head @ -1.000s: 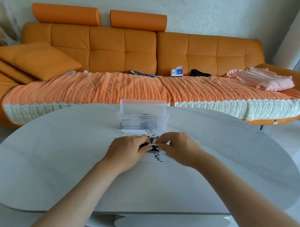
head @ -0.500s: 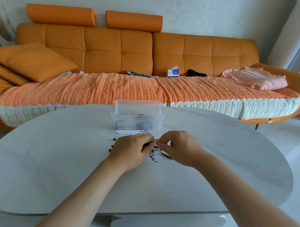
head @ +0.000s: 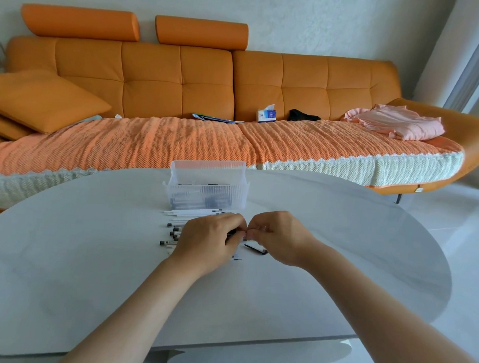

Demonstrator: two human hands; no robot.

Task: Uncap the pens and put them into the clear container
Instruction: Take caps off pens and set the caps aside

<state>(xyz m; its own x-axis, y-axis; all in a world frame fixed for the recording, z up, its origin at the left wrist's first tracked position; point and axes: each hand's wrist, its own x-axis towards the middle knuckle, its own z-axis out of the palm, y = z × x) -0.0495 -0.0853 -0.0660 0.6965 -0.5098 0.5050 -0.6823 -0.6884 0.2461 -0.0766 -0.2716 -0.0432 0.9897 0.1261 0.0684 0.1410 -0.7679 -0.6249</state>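
Several white pens (head: 174, 230) with dark ends lie in a loose row on the white table (head: 81, 257), just in front of the clear container (head: 206, 196), which holds pens inside. My left hand (head: 210, 241) and my right hand (head: 278, 237) meet fingertip to fingertip over the row, both pinching one pen between them; that pen is almost wholly hidden by the fingers. A loose black cap (head: 255, 249) lies on the table just under my right hand.
Behind the table stands an orange sofa (head: 182, 79) with a woven cover, a cushion (head: 45, 98), a tissue box (head: 266, 115) and pink clothes (head: 397, 125). The table's rounded edge runs close on the right, with white floor beyond.
The camera has shifted a little, and both hands stay joined over the pen row. The black cap beside my right hand came into view half a second ago and still lies there.
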